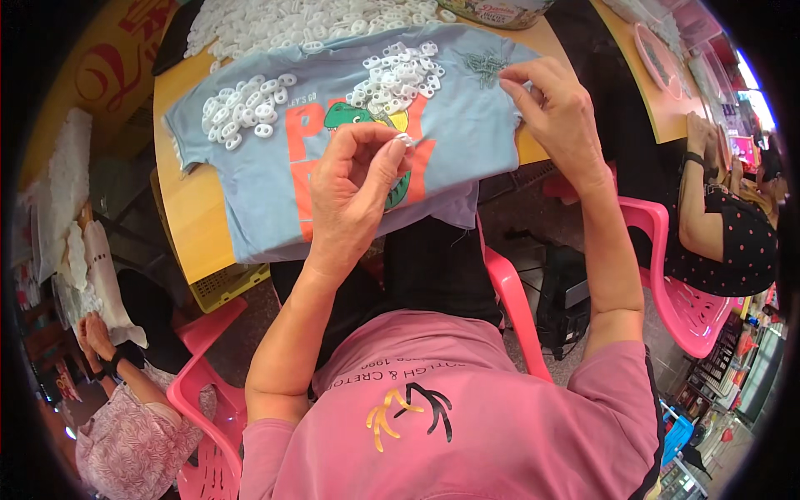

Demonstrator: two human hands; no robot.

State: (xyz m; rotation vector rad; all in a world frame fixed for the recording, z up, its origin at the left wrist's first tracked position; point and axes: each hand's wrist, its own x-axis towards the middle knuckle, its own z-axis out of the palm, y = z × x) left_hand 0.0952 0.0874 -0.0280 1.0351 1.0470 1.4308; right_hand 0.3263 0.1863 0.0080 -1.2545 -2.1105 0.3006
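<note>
My left hand (354,179) pinches a small white plastic piece (404,139) between thumb and fingertips, above the shirt's print. My right hand (557,112) has thumb and forefinger brought together beside a small heap of thin, dark greenish metal bits (483,69); whatever lies between those fingertips is too small to make out. A light blue T-shirt (242,187) is spread flat beneath everything. On it rest a heap of white plastic parts (398,77) in the middle and a heap of white oval two-holed pieces (242,112) at left.
A far larger mass of white oval pieces (258,33) covers the yellow table's (196,246) back, beside a round tin (504,12). People sit on both sides; one person's arm (702,200) is at right. Pink chairs (512,304) and a yellow crate (225,287) stand nearby.
</note>
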